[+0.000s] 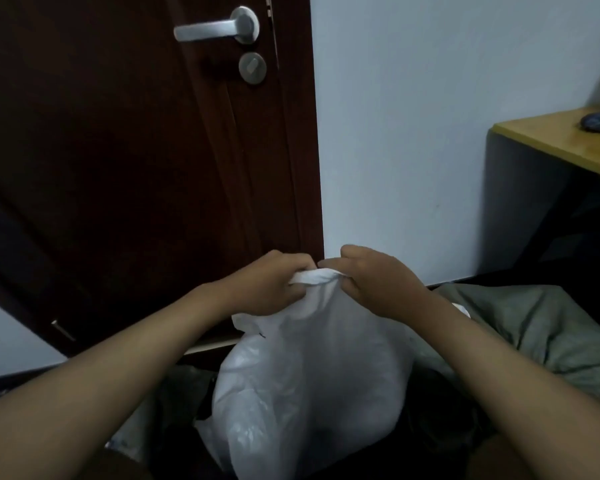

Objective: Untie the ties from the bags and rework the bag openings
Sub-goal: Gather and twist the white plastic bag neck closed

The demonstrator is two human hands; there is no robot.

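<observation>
A full white plastic bag point(312, 382) stands in front of me, low in the middle of the head view. Its gathered top point(317, 276) is bunched into a twisted wad between my hands. My left hand point(271, 282) grips the wad from the left with curled fingers. My right hand point(371, 277) pinches it from the right, fingers bent over the plastic. Whether a tie sits in the wad is hidden by my fingers.
A dark brown door point(136, 161) with a metal handle point(219, 27) stands close behind the bag. A white wall point(430, 133) is to its right. A wooden desk corner point(561, 140) juts in at the right, with grey-green cloth point(541, 327) below it.
</observation>
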